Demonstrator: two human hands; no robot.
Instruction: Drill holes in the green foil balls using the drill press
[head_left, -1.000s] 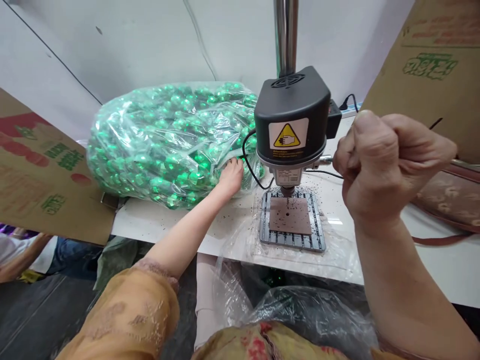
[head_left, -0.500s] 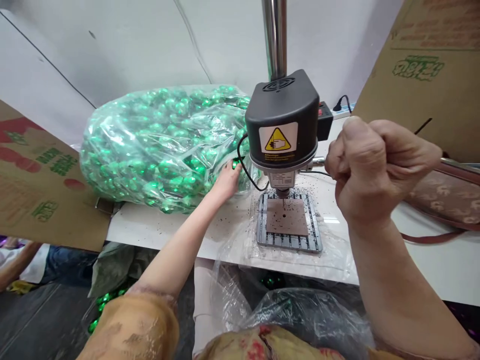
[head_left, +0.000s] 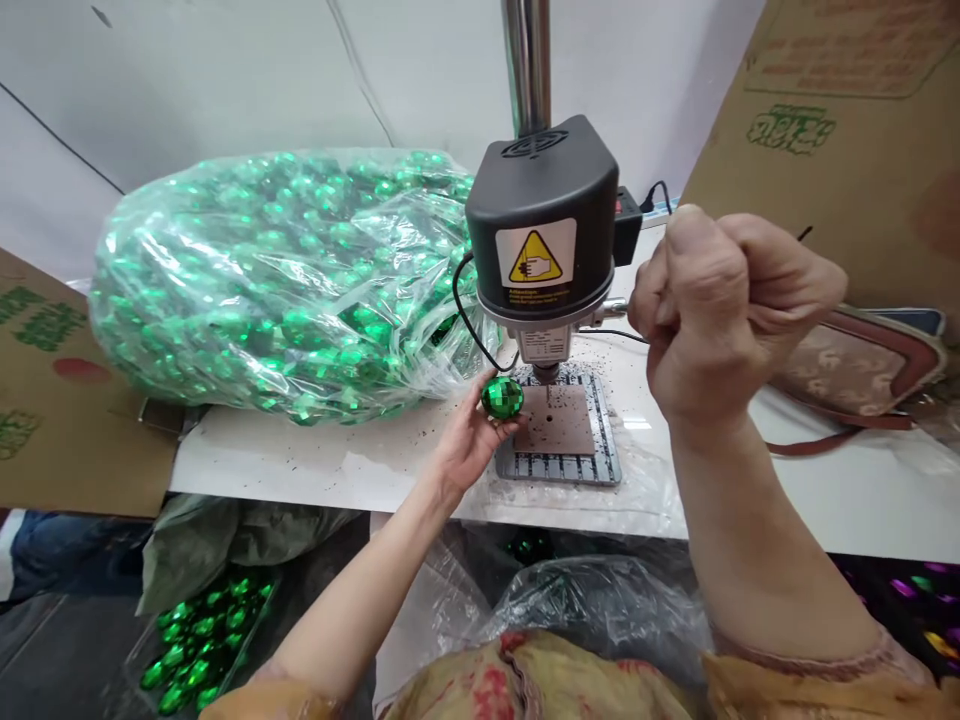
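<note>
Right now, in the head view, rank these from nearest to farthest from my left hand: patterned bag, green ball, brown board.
From your left hand:
1. Green ball, held in it.
2. Brown board, just right of the ball.
3. Patterned bag, at far right.

Chrome rod (head_left: 613,309), outer end behind right fingers (head_left: 654,287)

Pale wall (head_left: 262,60) backs white tabletop (head_left: 825,505)
Dark floor (head_left: 45,655) below its front edge, at left; light glints on top

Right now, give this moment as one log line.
left hand: holding green ball, left of drill bit | right hand: closed fist at drill press, grip hidden | brown board: on slotted base
</note>
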